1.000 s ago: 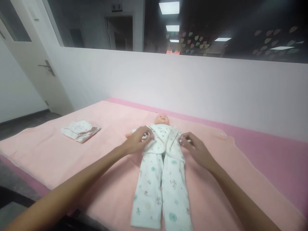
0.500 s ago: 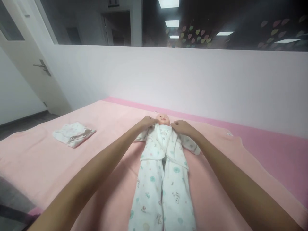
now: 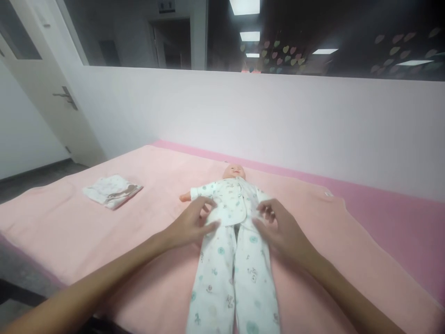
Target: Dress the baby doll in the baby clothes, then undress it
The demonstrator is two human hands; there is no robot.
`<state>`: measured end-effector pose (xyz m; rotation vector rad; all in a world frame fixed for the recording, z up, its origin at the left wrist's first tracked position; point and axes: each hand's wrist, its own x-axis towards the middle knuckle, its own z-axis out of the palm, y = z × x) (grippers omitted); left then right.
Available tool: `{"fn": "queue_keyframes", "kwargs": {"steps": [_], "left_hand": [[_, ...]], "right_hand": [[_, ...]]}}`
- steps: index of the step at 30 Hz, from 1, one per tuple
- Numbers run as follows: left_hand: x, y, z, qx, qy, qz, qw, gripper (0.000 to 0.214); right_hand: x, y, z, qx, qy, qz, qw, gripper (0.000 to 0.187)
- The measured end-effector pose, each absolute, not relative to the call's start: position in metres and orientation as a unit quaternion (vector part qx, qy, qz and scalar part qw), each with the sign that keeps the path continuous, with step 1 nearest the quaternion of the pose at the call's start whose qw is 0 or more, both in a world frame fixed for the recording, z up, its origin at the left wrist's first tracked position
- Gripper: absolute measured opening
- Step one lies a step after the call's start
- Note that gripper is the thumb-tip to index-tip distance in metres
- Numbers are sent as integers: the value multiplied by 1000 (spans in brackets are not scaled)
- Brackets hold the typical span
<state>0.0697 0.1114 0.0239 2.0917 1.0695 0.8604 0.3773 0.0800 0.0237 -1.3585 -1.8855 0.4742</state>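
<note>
Baby doll with a pinkish plastic head (image 3: 235, 171) lies face-up mid-blanket, head toward the wall. Wears a white printed cloth jacket (image 3: 227, 206), one front panel lapped over the other, and white trousers with green and brown prints (image 3: 213, 278), legs straight, running out of frame at the bottom. Doll's arm on the view's left sticks out sideways, hand bare; other arm mostly hidden behind the right hand.

Left hand (image 3: 191, 220): fingers spread, thumb well apart, at the jacket's side near the hem. Right hand (image 3: 281, 229): thumb and index apart, other fingers curled, at the opposite side. Fabric contact: can't tell, blurry.

Pale pink blanket (image 3: 156, 181) underneath, on a darker pink bench (image 3: 392, 208). Folded white-and-brown cloth (image 3: 113, 190) well left of the doll. White wall (image 3: 295, 120) behind.
</note>
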Motion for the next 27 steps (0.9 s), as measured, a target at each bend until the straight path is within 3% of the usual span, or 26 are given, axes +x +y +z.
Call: {"fn": "queue_keyframes", "kwargs": {"steps": [3,9,20,23,27], "left_hand": [[58,90,11,801,418,302,305,35],[72,86,6,775,514,261,258,17],[74,60,-2,777,544,269,169,11],[71,55,6,787,539,259,154,12],[79,59,17,825,466,298,112,14]], "right_hand": [[391,52,5,-560,-737,210,316,22],[390,52,-28,-616,-707,172,302,23],[385,23,-32,-652,-722,63,222,35],[386,14,-21,-651,-719,58,237,31],[371,16,4,-601,-730,36,324,15]]}}
